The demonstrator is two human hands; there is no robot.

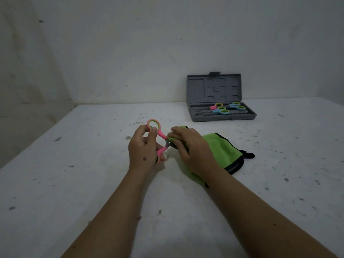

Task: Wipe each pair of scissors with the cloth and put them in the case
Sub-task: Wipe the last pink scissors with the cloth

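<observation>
A speckled white table [74,183] meets a wall [130,43].

Left hand [143,148] holds a pair of pink-handled scissors [158,138] by the handles, blades opened toward the right hand [193,149], whose fingers pinch a fold of green cloth [223,148] around one blade. The rest of the cloth lies on the white desk [74,183]. Behind, an open grey case [221,116] stands on the desk, lid upright, holding three pairs of scissors [223,109].

One head-worn view looks forward and down across the table [93,183]. The grey case [221,114] lies far right, against the wall [130,53].
</observation>
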